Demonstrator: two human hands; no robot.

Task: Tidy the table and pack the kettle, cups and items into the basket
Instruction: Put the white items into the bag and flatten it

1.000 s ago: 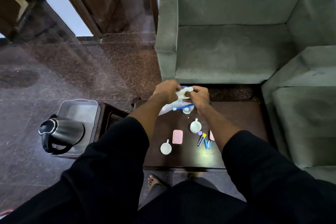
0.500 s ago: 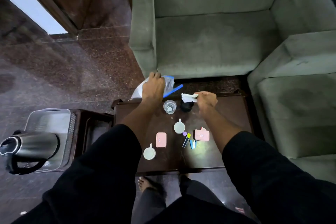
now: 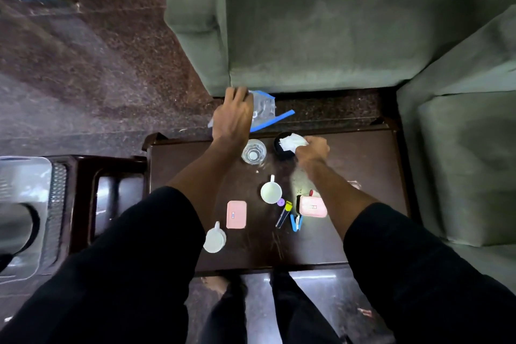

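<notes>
Both hands busy, bag and tissue.
Left hand (image 3: 233, 117) grips the plastic bag (image 3: 264, 107) aside; right hand (image 3: 311, 149) pinches white tissue (image 3: 291, 142) into the black cup (image 3: 280, 145) beside it, probably wiping.

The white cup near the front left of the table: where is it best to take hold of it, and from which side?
Probably by its handle. The white cup lies toward the table's near-left part, and its handle sticks out toward the far side, close to the pink case. The left hand, now holding the plastic bag, could come down from above and pinch it.
</notes>
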